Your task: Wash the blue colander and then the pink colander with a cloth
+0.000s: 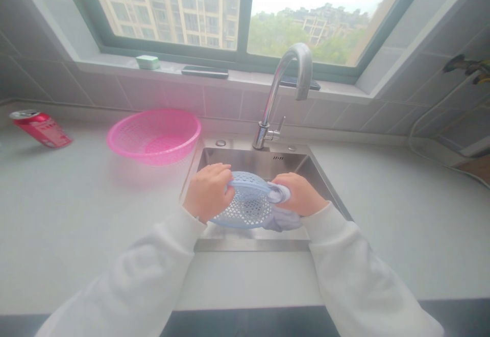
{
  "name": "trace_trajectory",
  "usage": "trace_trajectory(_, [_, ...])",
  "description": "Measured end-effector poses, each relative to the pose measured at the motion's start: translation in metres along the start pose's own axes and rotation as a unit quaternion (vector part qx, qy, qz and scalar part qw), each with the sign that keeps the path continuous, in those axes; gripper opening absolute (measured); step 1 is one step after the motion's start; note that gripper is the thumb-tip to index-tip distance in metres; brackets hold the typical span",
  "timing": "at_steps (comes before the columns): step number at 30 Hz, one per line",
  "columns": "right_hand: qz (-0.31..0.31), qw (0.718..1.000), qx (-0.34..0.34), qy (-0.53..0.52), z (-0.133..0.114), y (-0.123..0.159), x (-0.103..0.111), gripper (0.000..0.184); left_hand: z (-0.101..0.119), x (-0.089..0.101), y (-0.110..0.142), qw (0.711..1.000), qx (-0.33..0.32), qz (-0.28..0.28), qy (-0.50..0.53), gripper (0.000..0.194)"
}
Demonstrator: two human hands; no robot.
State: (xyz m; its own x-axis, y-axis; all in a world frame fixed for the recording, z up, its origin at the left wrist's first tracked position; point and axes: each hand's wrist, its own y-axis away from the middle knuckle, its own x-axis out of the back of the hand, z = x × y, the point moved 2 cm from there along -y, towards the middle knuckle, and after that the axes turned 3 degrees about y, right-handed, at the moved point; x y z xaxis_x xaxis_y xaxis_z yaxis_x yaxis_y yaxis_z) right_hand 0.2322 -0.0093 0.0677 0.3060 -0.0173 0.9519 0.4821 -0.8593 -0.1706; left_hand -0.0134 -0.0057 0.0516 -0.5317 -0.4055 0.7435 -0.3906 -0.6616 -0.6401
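Note:
Over the sink (252, 245) a light blue plastic basket (245, 194) with a pattern of holes is held tilted. My left hand (210, 191) grips its left rim, fingers on the outside and thumb toward the inside. At the right rim, my right hand (300, 193) is closed around a pale grey-white cloth (283, 219), pressing it against the basket's edge. Part of the cloth hangs below that hand. My right fingertips are partly hidden by the cloth.
A chrome faucet (281, 92) rises behind the sink. Left of it on the counter (76, 214) stand a pink plastic basket (153, 138) and a tilted red can (44, 128). The windowsill holds a green-white block (147, 62) and a dark flat object (204, 72).

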Motion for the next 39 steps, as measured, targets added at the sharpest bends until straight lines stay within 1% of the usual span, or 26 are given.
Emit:
trace_trajectory(2, [-0.026,1.000,0.010,0.003,-0.005,0.000,-0.002,0.013,0.014,-0.002,0.001,0.999,-0.018,-0.026,-0.027,0.010])
trace_trajectory(3, [-0.031,0.999,0.016,0.009,-0.009,-0.001,-0.002,0.010,0.023,-0.003,0.002,0.998,-0.044,-0.022,-0.033,0.010])
trace_trajectory(5, [-0.028,0.999,0.030,0.027,-0.016,-0.002,-0.004,0.010,0.038,-0.006,0.002,0.993,-0.116,-0.017,-0.026,0.012])
trace_trajectory(8, [-0.004,0.998,0.044,0.039,-0.022,-0.003,-0.005,0.016,0.047,-0.011,0.000,0.987,-0.155,-0.029,-0.020,0.014])
trace_trajectory(10, [0.009,0.998,0.048,0.028,-0.022,-0.004,-0.004,0.015,0.045,-0.012,-0.002,0.988,-0.153,-0.027,-0.024,0.018])
trace_trajectory(14, [0.014,0.999,0.044,0.011,-0.015,-0.006,0.001,0.013,0.035,-0.009,-0.005,0.990,-0.136,0.020,-0.032,0.025])
trace_trajectory(17, [0.003,1.000,0.018,0.015,-0.006,-0.007,0.002,0.018,0.026,-0.006,-0.007,0.991,-0.108,0.055,-0.049,0.025])
trace_trajectory(20, [-0.006,1.000,-0.020,0.018,0.002,-0.007,0.000,0.017,0.019,-0.002,-0.009,0.992,-0.081,0.076,-0.065,0.020])
trace_trajectory(23, [0.011,0.999,-0.031,0.011,0.004,-0.005,-0.002,0.015,0.018,-0.001,-0.008,0.989,-0.111,0.077,-0.053,0.014])
trace_trajectory(25, [0.024,0.999,-0.026,0.005,0.000,-0.004,-0.002,0.016,0.021,0.000,-0.006,0.987,-0.134,0.073,-0.049,0.019])
trace_trajectory(27, [0.029,1.000,-0.010,0.005,-0.005,-0.003,-0.002,0.016,0.026,-0.002,-0.003,0.986,-0.148,0.061,-0.054,0.022])
trace_trajectory(30, [0.025,0.999,0.022,0.012,-0.014,-0.004,-0.003,0.016,0.035,-0.005,-0.001,0.983,-0.172,0.034,-0.062,0.014])
trace_trajectory(32, [0.021,0.999,0.029,0.009,-0.017,-0.006,-0.004,0.017,0.038,-0.005,-0.001,0.982,-0.177,0.035,-0.058,0.013])
trace_trajectory(35, [0.021,1.000,0.005,-0.007,-0.014,-0.008,-0.003,0.017,0.035,-0.004,-0.003,0.983,-0.162,0.075,-0.046,0.013])
trace_trajectory(37, [0.022,0.999,-0.019,-0.031,-0.008,-0.006,0.000,0.012,0.026,-0.001,-0.005,0.983,-0.139,0.111,-0.037,0.010])
trace_trajectory(39, [0.027,0.997,-0.041,-0.064,0.000,-0.004,0.002,0.013,0.014,0.002,-0.006,0.983,-0.106,0.147,-0.026,0.009])
